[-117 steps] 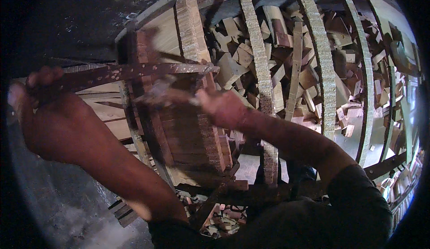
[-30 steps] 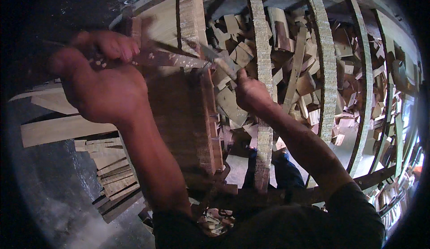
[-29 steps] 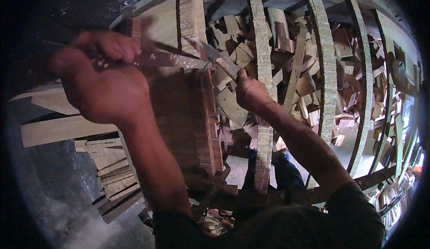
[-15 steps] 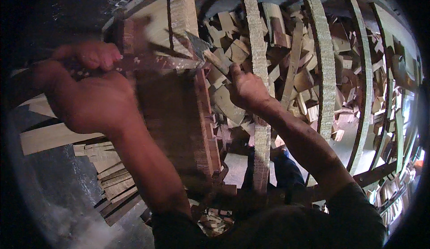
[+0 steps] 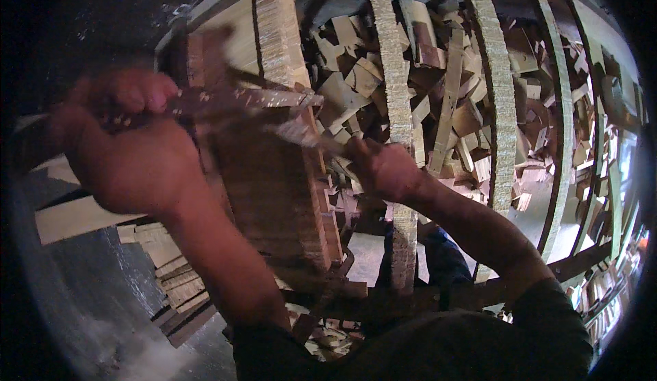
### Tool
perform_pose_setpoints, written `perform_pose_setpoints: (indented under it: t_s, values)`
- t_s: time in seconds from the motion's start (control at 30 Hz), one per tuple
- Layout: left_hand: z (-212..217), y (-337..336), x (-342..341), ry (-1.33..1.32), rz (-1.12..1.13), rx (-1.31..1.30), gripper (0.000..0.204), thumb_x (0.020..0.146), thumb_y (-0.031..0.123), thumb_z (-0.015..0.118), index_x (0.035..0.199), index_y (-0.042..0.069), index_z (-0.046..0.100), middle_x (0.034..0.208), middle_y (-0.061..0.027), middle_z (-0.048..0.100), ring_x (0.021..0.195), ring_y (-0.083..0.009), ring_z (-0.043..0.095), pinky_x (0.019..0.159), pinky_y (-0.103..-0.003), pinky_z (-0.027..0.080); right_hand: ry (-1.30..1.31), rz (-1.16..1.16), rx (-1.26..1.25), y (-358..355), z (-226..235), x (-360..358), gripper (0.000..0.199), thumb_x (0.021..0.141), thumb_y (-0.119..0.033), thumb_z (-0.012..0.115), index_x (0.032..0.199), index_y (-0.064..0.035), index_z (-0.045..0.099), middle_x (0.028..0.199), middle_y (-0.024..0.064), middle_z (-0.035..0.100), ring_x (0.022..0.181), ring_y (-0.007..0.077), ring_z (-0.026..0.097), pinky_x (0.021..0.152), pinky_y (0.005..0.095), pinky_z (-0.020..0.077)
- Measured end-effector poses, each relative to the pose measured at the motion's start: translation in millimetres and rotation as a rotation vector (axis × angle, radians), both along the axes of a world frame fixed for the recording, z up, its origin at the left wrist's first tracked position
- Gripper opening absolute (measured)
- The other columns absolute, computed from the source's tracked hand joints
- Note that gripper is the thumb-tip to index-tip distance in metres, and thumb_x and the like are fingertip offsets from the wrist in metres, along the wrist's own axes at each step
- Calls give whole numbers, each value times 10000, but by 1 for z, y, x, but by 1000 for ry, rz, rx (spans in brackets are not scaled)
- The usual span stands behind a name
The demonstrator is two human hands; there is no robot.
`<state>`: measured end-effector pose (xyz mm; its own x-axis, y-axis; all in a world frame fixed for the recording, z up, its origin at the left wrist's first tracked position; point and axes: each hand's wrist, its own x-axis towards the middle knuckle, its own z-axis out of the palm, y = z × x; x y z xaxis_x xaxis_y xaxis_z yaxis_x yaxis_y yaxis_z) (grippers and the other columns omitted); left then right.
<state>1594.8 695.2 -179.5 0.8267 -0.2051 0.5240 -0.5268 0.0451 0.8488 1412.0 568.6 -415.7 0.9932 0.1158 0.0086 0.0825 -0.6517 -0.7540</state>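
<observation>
My left hand (image 5: 147, 165) is closed around a long dark reddish-brown bar (image 5: 239, 98) speckled with pale marks. Its fingers curl over the far side, and the bar reaches right, its end over a wooden frame edge. In my right hand (image 5: 393, 172) is the handle of a scraper with a flat, flared blade (image 5: 295, 133). The blade is smeared by motion and points left, just on the near side of the bar's right end. Whether blade and bar touch, I cannot tell. Below them is a brown wooden panel (image 5: 263, 196).
Several rough wooden slats (image 5: 499, 93) run across the right side. Wood offcuts (image 5: 356, 80) lie heaped beneath them. A stack of wood strips (image 5: 179, 278) lies at lower left, near a pale board (image 5: 82, 218). A thick plank (image 5: 274, 32) stands at the far side.
My right hand has moved nearer to me with the scraper, whose blade has gone from the far side of the bar's end to the near side. My left hand still grips the bar.
</observation>
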Motion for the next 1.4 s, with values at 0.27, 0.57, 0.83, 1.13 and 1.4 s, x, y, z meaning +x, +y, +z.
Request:
perform_pose_setpoints:
  t_s: [0.27, 0.57, 0.83, 1.13, 1.4]
  values:
    - [5, 10, 8, 55, -242, 10, 471, 1005, 436, 337, 827, 27, 487, 724, -93, 457, 672, -229, 458, 711, -420, 428, 156, 123, -139, -3, -5, 51, 340, 821, -99, 568, 1124, -2, 449, 691, 165, 619, 573, 334, 648, 479, 453, 513]
    - [13, 5, 2, 84, -192, 21, 504, 986, 480, 386, 805, 23, 496, 713, -81, 444, 654, -216, 437, 701, -413, 437, 156, 163, -61, 0, 4, 47, 531, 808, -141, 581, 1244, 96, 392, 780, 194, 672, 670, 338, 680, 580, 428, 552]
    - [10, 35, 17, 86, -218, 14, 513, 978, 500, 400, 816, 25, 509, 692, -71, 428, 632, -209, 422, 688, -406, 430, -195, 103, -13, 5, 19, 28, 377, 837, -103, 532, 1158, 78, 455, 678, 139, 620, 587, 333, 651, 498, 451, 525]
    - [12, 32, 12, 125, -259, -23, 479, 978, 453, 390, 769, 41, 518, 639, -48, 391, 609, -198, 384, 625, -384, 380, -47, 163, -96, 18, 17, 26, 426, 863, -144, 551, 1214, 55, 417, 796, 182, 654, 685, 349, 678, 560, 451, 541]
    - [26, 28, 20, 123, -377, -34, 352, 947, 348, 396, 775, 66, 517, 636, -36, 383, 588, -171, 340, 586, -360, 327, 75, 168, -129, 16, 25, 24, 473, 872, -148, 506, 1264, 93, 397, 841, 214, 658, 710, 335, 683, 584, 442, 553]
